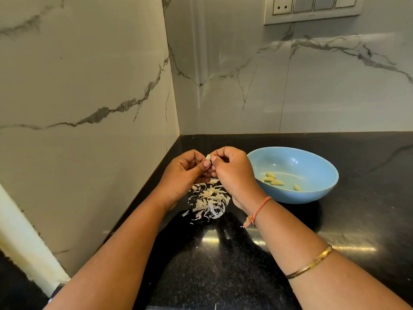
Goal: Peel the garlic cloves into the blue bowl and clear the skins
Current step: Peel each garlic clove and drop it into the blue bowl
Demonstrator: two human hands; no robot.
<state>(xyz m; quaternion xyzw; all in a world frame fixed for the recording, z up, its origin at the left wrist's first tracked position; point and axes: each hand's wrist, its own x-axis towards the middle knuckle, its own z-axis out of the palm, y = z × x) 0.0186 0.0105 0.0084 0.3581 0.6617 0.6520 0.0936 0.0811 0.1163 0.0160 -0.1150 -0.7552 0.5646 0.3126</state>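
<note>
A small garlic clove point(208, 157) is pinched between the fingertips of my left hand point(183, 173) and my right hand point(232, 173), held above the black counter. Most of the clove is hidden by the fingers. Directly below the hands lies a loose pile of pale garlic skins point(210, 201) on the counter. To the right stands the blue bowl point(317, 166), upright, with several peeled yellowish cloves point(273, 180) on its bottom.
The black stone counter point(357, 220) meets marble walls at the back and on the left, forming a corner behind the hands. A switch plate point(312, 7) is on the back wall at the top right. One stray skin point(215, 306) lies at the near edge.
</note>
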